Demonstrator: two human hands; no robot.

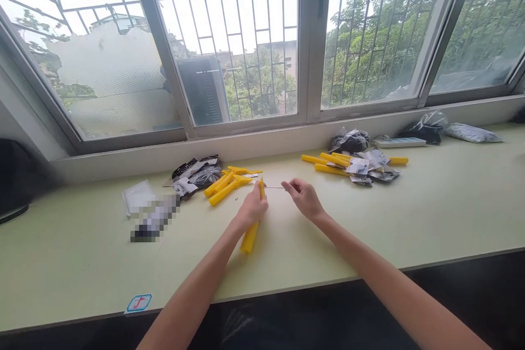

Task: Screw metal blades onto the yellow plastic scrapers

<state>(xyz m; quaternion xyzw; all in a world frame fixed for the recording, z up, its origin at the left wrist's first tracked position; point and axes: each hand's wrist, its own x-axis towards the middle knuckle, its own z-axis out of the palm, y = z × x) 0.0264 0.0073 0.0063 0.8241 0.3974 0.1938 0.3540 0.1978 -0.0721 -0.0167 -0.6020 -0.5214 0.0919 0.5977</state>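
Observation:
My left hand (252,209) is wrapped round a yellow plastic tool with a tubular handle (249,240); the handle's lower end sticks out below the palm and its head shows above the fingers. A thin metal rod (274,187) runs level from that head to my right hand (304,197), whose fingers pinch its other end. What the rod ends in is hidden by the fingers. Just left of my left hand lie several similar yellow tools (225,192) in a pile. Near them is a tiny metal piece (237,198), too small to name.
Black packaged items (199,175) and a clear plastic packet (138,197) lie to the left on the pale green table (82,273). More yellow tubes (330,168) with labelled packets (361,167) lie at the back right. Further bags (471,132) sit along the windowsill. A marked paper label (139,303) is at the front edge.

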